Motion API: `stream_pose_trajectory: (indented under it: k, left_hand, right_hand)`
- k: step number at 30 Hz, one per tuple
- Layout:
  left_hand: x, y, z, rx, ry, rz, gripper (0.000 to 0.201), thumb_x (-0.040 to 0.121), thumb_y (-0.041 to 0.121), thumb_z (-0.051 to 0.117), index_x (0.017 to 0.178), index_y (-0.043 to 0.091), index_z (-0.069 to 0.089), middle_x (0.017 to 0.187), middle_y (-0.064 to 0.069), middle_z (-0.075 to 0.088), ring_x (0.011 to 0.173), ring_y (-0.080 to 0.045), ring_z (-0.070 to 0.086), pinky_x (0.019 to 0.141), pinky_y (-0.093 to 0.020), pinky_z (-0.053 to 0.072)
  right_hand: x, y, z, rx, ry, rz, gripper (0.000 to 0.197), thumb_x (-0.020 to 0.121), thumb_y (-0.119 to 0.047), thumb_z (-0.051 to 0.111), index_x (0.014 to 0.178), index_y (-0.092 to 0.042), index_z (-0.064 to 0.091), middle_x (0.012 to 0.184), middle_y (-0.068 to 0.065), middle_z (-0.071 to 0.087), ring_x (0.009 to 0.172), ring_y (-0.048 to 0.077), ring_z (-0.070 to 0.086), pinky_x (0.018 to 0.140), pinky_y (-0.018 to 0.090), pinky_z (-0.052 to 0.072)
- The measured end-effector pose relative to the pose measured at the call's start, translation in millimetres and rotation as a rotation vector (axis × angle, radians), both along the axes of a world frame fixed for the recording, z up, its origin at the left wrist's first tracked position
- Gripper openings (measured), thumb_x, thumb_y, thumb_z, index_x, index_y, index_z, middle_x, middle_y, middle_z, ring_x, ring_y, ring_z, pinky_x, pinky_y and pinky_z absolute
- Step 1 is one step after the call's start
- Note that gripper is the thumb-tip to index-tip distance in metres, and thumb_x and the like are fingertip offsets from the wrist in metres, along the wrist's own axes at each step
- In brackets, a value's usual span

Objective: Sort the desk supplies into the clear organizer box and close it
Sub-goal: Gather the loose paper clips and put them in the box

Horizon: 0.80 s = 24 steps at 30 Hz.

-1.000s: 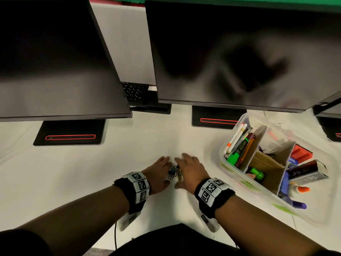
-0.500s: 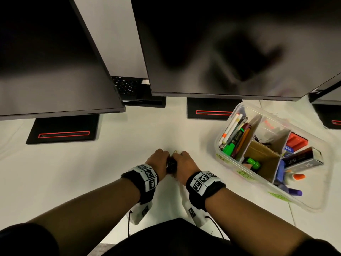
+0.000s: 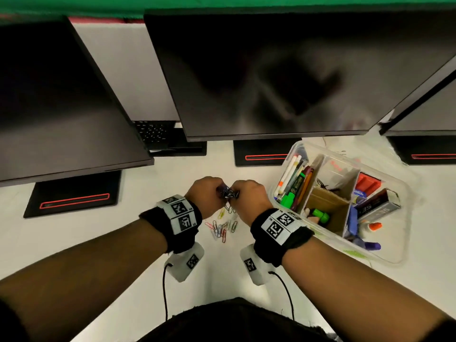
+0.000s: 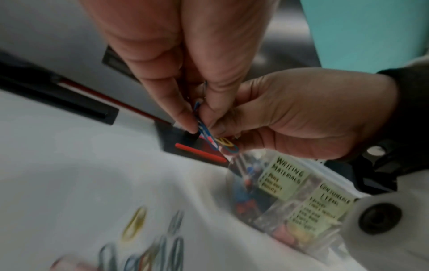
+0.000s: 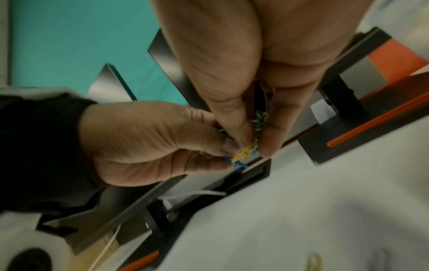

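I have both hands raised just above the worktop point(image 3: 123, 243), knuckles together. My left hand point(image 3: 206, 193) and right hand point(image 3: 249, 197) each pinch the same bunch of paper clips point(image 3: 228, 193) between thumb and fingers point(image 4: 185, 117), so the clips sit in the small gap between them. More loose clips point(image 3: 222, 228) lie scattered on the worktop directly beneath my wrists. The clear box point(image 3: 394, 257) stands open to my right, near the right hand, with pens point(image 3: 296, 178) in its near-left compartment and a green highlighter point(image 3: 320, 214) beside them.
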State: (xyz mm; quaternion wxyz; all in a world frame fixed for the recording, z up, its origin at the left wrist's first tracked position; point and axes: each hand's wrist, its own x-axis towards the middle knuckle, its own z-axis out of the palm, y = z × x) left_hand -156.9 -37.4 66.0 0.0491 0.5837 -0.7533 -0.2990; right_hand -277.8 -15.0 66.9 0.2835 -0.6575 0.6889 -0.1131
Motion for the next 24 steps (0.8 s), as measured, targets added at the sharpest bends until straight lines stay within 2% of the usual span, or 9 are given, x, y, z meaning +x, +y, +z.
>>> stream_pose_trajectory:
  k: [4,11,15,19,22,24]
  left_hand:
    - [-15,-12,37,-0.086,0.068,-0.033,0.021,0.082,0.013,0.063,0.102,0.007,0.066,0.103,-0.011,0.067,0.098,-0.027,0.059,0.075,-0.023,0.038]
    - [-81,-31,70,-0.166,0.179,-0.117,0.018,0.079,0.014,0.067,0.094,0.004,0.066,0.092,-0.013,0.068,0.089,-0.029,0.061,0.07,-0.027,0.04]
    - [-137,-36,66,-0.148,0.228,-0.177,0.016,0.076,0.012,0.067,0.09,0.003,0.067,0.089,-0.014,0.069,0.087,-0.031,0.063,0.068,-0.025,0.041]
    - [-182,-35,46,-0.103,0.253,-0.173,0.02,0.074,0.012,0.069,0.094,0.006,0.069,0.094,-0.01,0.07,0.089,-0.027,0.064,0.079,-0.031,0.051]
    - [-203,-32,32,-0.088,0.225,-0.154,0.018,0.078,0.013,0.067,0.094,0.005,0.067,0.087,-0.008,0.064,0.083,-0.023,0.059,0.073,-0.026,0.043]
    - [-213,-32,26,-0.047,0.202,-0.164,0.022,0.081,0.013,0.065,0.102,0.006,0.067,0.094,-0.01,0.067,0.089,-0.025,0.062,0.074,-0.026,0.043]
  right_hand:
    - [-16,-6,36,-0.084,-0.028,-0.073,0.019,0.085,-0.009,0.055,0.097,-0.007,0.07,0.098,0.013,0.07,0.097,0.028,0.061,0.081,0.028,0.045]
    - [-76,-8,78,-0.169,-0.014,-0.259,0.015,0.081,-0.008,0.06,0.091,-0.01,0.07,0.092,0.012,0.071,0.091,0.026,0.063,0.076,0.024,0.045]
    - [-124,-2,84,-0.162,0.045,-0.347,0.018,0.08,-0.006,0.06,0.093,-0.009,0.072,0.096,0.013,0.071,0.094,0.029,0.062,0.074,0.023,0.04]
    - [-163,-1,75,-0.08,0.074,-0.427,0.018,0.08,-0.006,0.064,0.095,-0.01,0.072,0.099,0.013,0.07,0.084,0.025,0.058,0.072,0.021,0.039]
    - [-181,-4,60,-0.041,0.076,-0.454,0.02,0.078,-0.006,0.065,0.096,-0.009,0.072,0.099,0.014,0.071,0.09,0.027,0.062,0.076,0.026,0.044]
    - [-191,-5,51,-0.018,0.076,-0.466,0.024,0.078,-0.007,0.066,0.101,-0.01,0.071,0.104,0.013,0.071,0.098,0.029,0.063,0.08,0.027,0.046]
